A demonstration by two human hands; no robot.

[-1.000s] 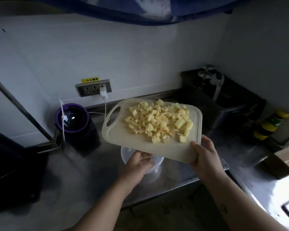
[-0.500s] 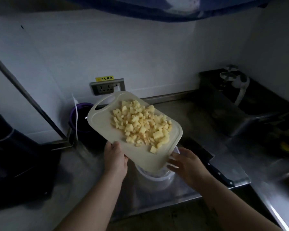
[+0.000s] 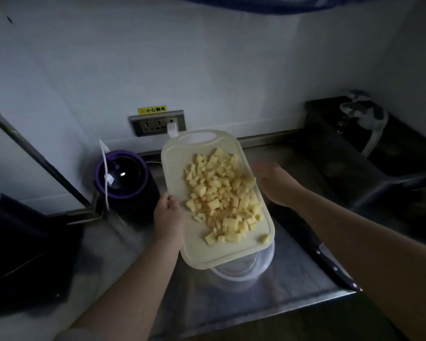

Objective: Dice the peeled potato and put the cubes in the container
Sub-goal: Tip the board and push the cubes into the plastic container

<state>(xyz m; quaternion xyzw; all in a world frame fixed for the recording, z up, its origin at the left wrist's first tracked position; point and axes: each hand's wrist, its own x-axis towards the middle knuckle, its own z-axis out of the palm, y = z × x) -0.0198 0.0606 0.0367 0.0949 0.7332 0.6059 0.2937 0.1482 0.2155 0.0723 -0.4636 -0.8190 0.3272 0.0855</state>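
Observation:
A pale cutting board (image 3: 180, 168) is held in the air, its near end tipped down over a clear plastic container (image 3: 241, 271) on the steel counter. Several yellow potato cubes (image 3: 221, 198) are heaped on the board, and one cube sits at its lower right corner. My left hand (image 3: 167, 217) grips the board's left edge. My right hand (image 3: 276, 180) hovers beside the board's right edge with fingers straight, close to the cubes. Most of the container is hidden under the board.
A dark-handled knife (image 3: 312, 247) lies on the counter to the right of the container. A purple-rimmed appliance (image 3: 123, 178) stands at the left below a wall socket (image 3: 158, 123). A dark sink (image 3: 369, 153) with a tap is at the back right.
The board has turned so its handle end points at the wall. My right hand left the board's lower edge and rose to its right side. The cubes have slid toward the lower end.

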